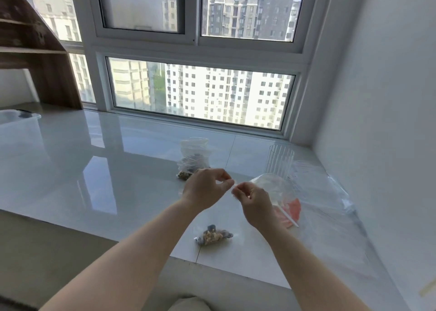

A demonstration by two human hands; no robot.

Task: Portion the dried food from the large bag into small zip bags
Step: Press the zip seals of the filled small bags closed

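Here, in the head view, the left hand [207, 188] and right hand [253, 205] meet above the glossy white sill [94, 169], each pinching the edge of a small clear zip bag [271, 188] between fingertips. A filled small bag [213, 235] lies just below the wrists; a pile of filled bags [193, 159] sits behind the left hand, partly hidden by it. The large clear bag [330, 204] sprawls at right, a ribbed clear cup [279, 160] standing beside it. A translucent bin [18, 121] sits far left.

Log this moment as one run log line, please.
left hand: pinches small clear zip bag | right hand: pinches same bag | filled small bag: on white sill | step: opening bag
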